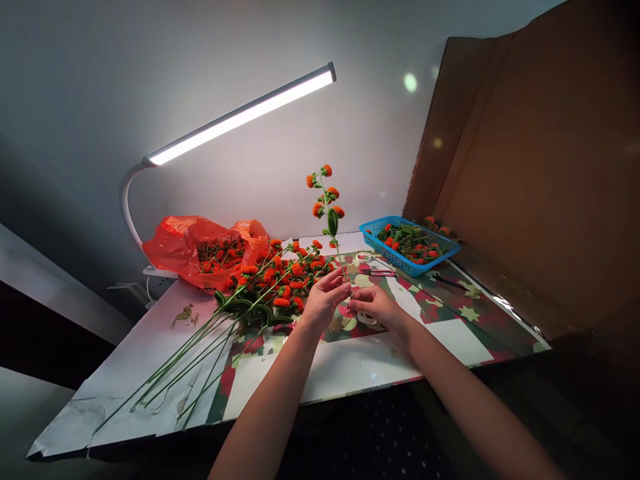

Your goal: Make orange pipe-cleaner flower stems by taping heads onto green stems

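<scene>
An artificial flower stem [333, 223] with several fuzzy orange blooms and green leaves stands upright above the table. Its stalk is pinched by my left hand [325, 300], fingers closed. Just below and to the right, my right hand [377, 307] has its fingertips closed at the lower end of the same stalk. Beneath my hands a round white roll [367, 319] is partly hidden. Beyond them lie a second roll of tape [364, 257] and pink-handled snips [377, 272].
Finished-looking flower stems [280, 287] lie in a pile at left. A red plastic bag [173, 250] holds small orange blooms. A blue basket [420, 268] with flower pieces stands at right, by a cardboard panel [525, 167]. A lit lamp [245, 117] arches overhead.
</scene>
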`<action>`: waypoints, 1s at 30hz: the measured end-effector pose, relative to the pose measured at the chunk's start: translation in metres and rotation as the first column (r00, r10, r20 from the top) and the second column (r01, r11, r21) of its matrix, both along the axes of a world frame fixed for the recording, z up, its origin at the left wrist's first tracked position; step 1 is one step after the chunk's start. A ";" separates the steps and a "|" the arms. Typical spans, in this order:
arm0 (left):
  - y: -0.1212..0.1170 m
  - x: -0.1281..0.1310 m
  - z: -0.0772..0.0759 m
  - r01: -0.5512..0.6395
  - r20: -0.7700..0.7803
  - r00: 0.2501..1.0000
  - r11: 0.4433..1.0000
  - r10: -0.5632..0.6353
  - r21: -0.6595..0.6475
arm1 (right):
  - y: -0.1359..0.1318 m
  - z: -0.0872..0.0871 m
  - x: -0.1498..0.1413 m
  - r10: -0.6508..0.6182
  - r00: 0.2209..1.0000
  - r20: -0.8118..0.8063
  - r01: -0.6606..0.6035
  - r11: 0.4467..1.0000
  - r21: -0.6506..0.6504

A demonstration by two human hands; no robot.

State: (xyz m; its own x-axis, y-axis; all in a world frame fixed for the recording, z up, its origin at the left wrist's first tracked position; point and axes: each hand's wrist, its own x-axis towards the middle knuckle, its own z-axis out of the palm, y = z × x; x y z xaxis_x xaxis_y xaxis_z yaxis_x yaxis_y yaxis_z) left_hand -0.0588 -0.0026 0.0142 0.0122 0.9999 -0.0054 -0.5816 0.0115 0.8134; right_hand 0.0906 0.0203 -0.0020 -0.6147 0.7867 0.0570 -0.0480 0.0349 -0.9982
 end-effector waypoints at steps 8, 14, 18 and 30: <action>0.001 -0.007 0.007 -0.056 -0.014 0.998 0.998 0.056 -0.019 | 0.002 0.001 0.003 0.090 0.992 0.090 -0.093 0.995 0.035; 0.001 -0.010 0.008 -0.007 0.000 1.000 1.000 0.007 -0.012 | 0.003 0.003 0.005 0.136 0.980 0.147 -0.148 0.986 0.074; 0.000 -0.011 0.008 0.013 0.021 1.000 0.999 -0.012 -0.030 | 0.001 0.005 0.004 0.141 0.989 0.050 -0.144 0.988 0.053; -0.003 -0.010 0.010 0.144 0.065 0.987 0.989 -0.145 0.028 | 0.004 -0.010 0.002 0.337 0.939 -0.074 -0.333 0.941 0.064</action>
State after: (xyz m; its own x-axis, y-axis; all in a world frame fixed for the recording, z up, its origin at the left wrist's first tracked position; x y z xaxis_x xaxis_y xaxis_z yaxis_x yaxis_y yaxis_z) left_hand -0.0685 -0.0054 0.0246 0.1561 0.9875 0.0234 -0.6278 0.0808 0.7741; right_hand 0.0930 0.0240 -0.0121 -0.8336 0.5309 0.1526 -0.1475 0.0522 -0.9877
